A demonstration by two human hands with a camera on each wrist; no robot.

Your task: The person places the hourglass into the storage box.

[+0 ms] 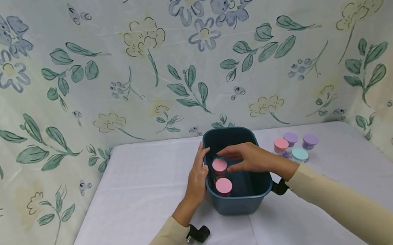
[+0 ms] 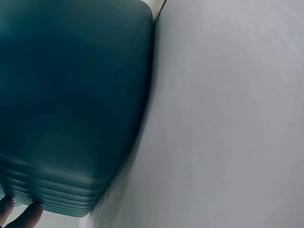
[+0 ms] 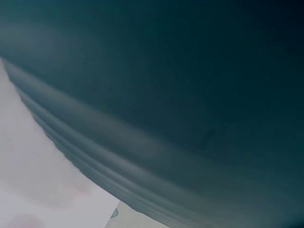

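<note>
A dark teal bin (image 1: 241, 206) stands upright on the table. Inside it, along the left wall, are two small jars with pink lids, a farther jar (image 1: 219, 165) and a nearer jar (image 1: 224, 185). My left hand (image 1: 197, 179) rests along the bin's left outer side with fingers extended; two fingertips (image 2: 29, 216) touch its ribbed rim in the left wrist view. My right hand (image 1: 246, 158) reaches over the right rim into the bin, fingers and thumb spread apart beside the farther jar. In the right wrist view, the bin's outer wall (image 3: 142, 104) hides that hand.
Right of the bin stand several small jars: one with a pink lid (image 1: 281, 144), one with a teal lid (image 1: 299, 155), and purple-lidded jars (image 1: 310, 140) by them. A white cloth (image 1: 145, 186) covers the table. Behind it hangs a floral curtain (image 1: 119, 66).
</note>
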